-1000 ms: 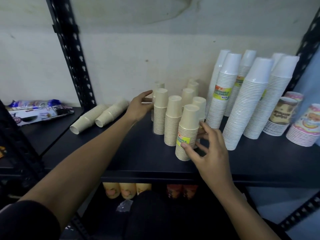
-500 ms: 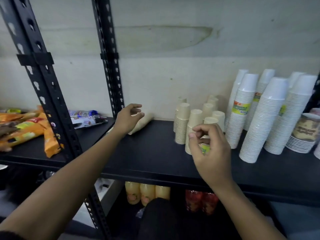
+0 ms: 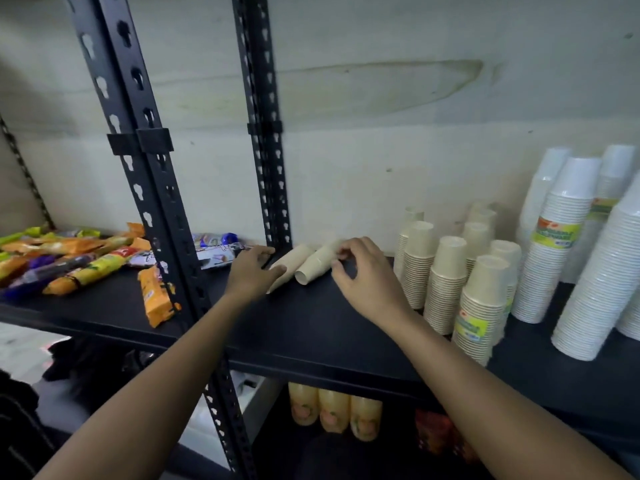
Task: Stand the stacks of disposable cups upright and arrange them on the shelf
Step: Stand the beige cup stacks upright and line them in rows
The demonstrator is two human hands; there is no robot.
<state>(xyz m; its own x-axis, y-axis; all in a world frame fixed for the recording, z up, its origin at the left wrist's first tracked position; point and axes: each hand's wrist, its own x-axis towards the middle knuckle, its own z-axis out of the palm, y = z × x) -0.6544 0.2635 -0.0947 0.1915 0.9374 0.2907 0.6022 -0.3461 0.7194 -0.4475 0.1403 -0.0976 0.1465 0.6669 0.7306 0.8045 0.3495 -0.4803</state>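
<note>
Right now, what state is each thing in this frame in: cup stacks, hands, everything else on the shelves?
Left lying cup stack: on its side, left hand touching it.
Right lying cup stack: on its side, right hand at its far end.
Tan cup stacks: upright, rims down.
White cup stacks: upright, rims down.
Left hand: open, no grip yet.
Right hand: fingers curled, grip unclear.
Snack packets: lying flat.
Bottles: upright on the lower shelf.

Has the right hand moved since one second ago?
Yes. The right hand left the upright beige stacks and went left to the lying stack.
</note>
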